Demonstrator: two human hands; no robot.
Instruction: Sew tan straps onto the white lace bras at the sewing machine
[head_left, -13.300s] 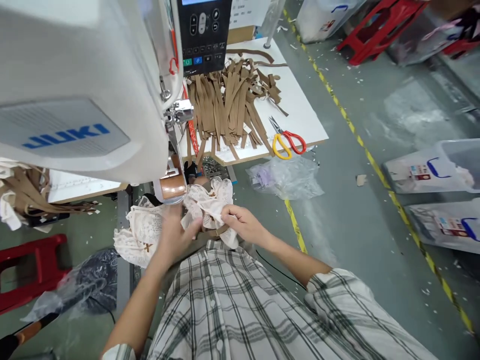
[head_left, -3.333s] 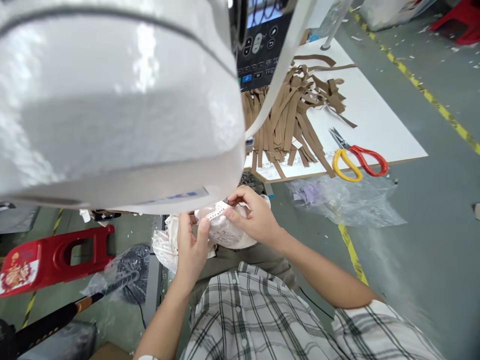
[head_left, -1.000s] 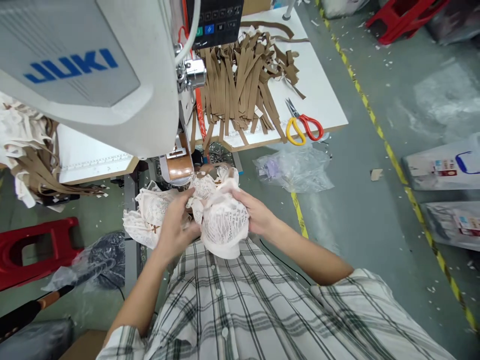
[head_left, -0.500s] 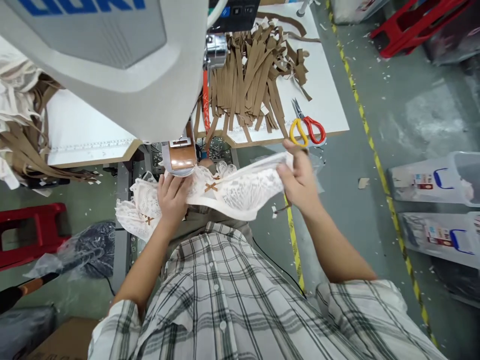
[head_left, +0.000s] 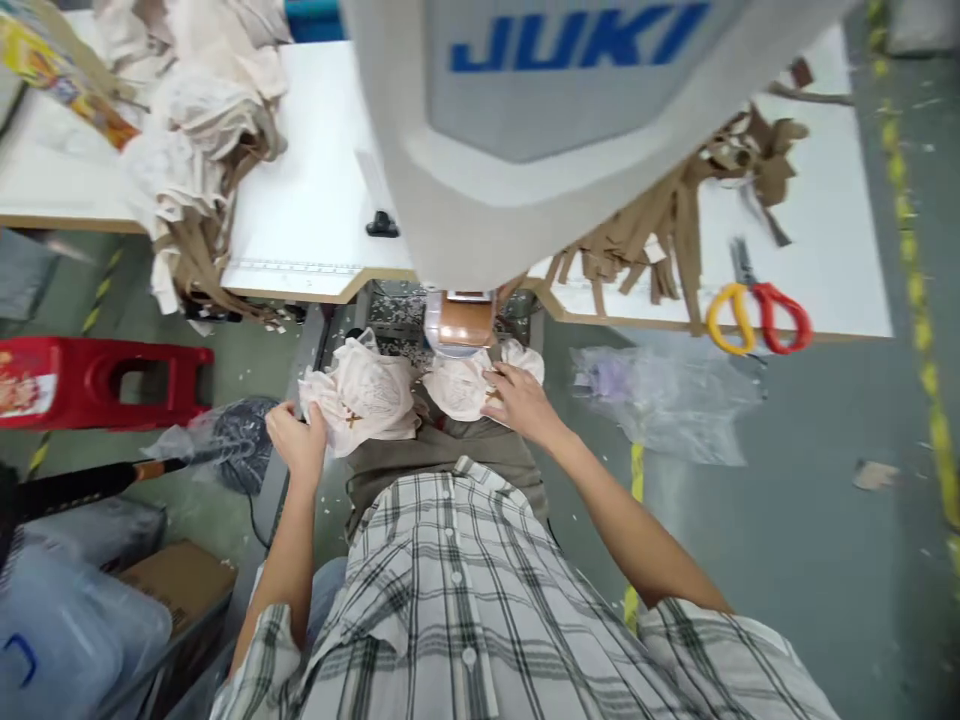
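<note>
A cream lace bra part (head_left: pixel 367 394) with a small brown bow hangs over the lap on the left, and my left hand (head_left: pixel 300 440) is closed at its left edge. Another lace cup (head_left: pixel 457 388) lies under the sewing machine's rounded head (head_left: pixel 461 322). Across its right side rests my right hand (head_left: pixel 523 402), the fingers spread on the fabric near a brown bow. Whether the two lace pieces are one garment I cannot tell. The fabric under my right palm is hidden.
A JUKI sewing machine (head_left: pixel 517 200) stands over the white table (head_left: pixel 315 170). Brown straps (head_left: pixel 645 240) and scissors (head_left: pixel 757 310) lie right; more lace garments (head_left: pixel 195 130) are piled left. A red stool (head_left: pixel 150 380) and a plastic bag (head_left: pixel 675 400) are on either side.
The view has swung left. My right hand has come in from the lace piece's far right end to the fabric below the machine. My left hand has moved out to the left edge.
</note>
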